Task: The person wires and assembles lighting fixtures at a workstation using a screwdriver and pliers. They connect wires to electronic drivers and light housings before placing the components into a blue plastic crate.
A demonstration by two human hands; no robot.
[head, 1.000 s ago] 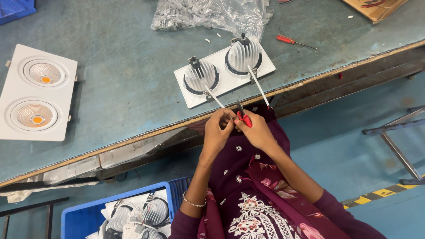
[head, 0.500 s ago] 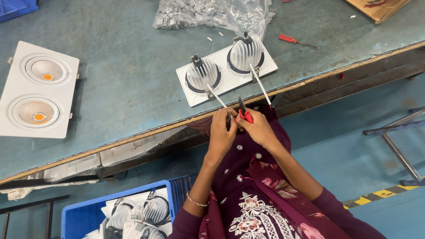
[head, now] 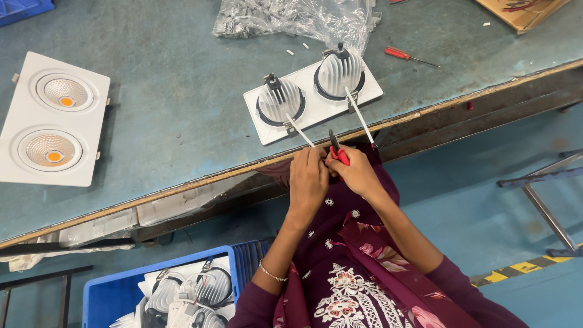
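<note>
Wiring the twin downlight, mid-step.
My left hand (head: 308, 179) pinches a white lead (head: 300, 131); my right hand (head: 357, 173) grips red-handled pliers (head: 337, 150); second lead (head: 359, 116) untouched.

Workbench top (head: 164, 91): matt blue-grey surface, scuffed and stained; the front edge is worn to bare wood.
Twin downlight, face down (head: 313, 94): white matt plate, seemingly painted metal; ribbed grey metal heat sinks with a dull sheen.
Wire leads (head: 359, 115): smooth white sheathing.
Pliers (head: 337, 152): dark metal jaws, glossy red plastic grips.
Twin downlight, face up (head: 53, 118): smooth white frame; faceted shiny reflectors.
Bag (head: 297, 18): clear, crinkled, glossy plastic film.
Screwdriver (head: 410, 57): red plastic handle, thin metal shaft.
Crate (head: 106, 291): smooth blue plastic.
Garment (head: 364, 273): maroon cloth, embroidered.
</note>
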